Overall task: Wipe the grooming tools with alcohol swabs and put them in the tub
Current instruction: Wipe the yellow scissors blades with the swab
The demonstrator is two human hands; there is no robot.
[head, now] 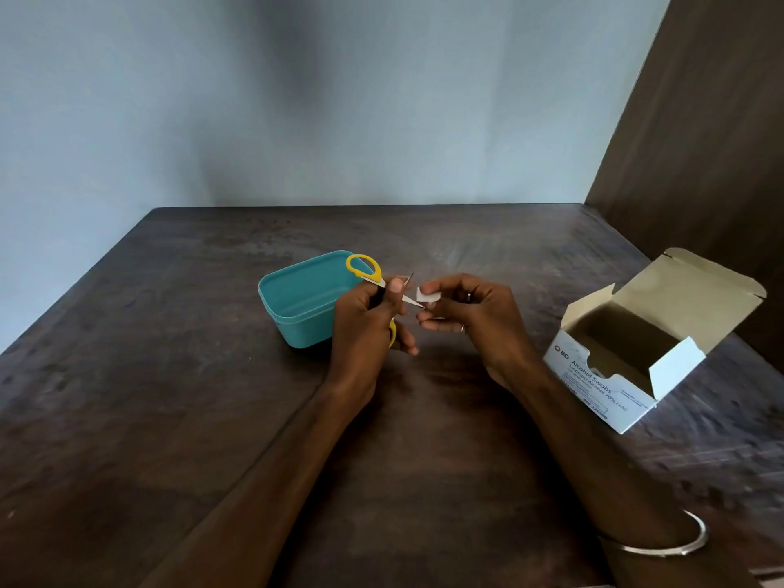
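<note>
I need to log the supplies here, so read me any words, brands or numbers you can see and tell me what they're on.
"BD": on the white box, front face.
"Alcohol Swabs": same face, beside the logo.
"Isopropyl Alcohol 70% (v/v)": line below it.
Smaller print and a reference number on the box: too small and blurred to read.
Teal tub, scissors, swab: no text visible.

Above a dark wooden surface (169, 396), the left hand (365, 328) grips a pair of small scissors (384, 286) with yellow handles, blades spread apart and pointing right. The right hand (471, 320) pinches a small white swab (427, 295) just beside the lower blade tip. A teal tub (297, 303) stands open behind the left hand. Well to the right sits an opened white box (636, 354) printed "Alcohol Swabs". A metal bangle (679, 545) circles the right forearm.
</note>
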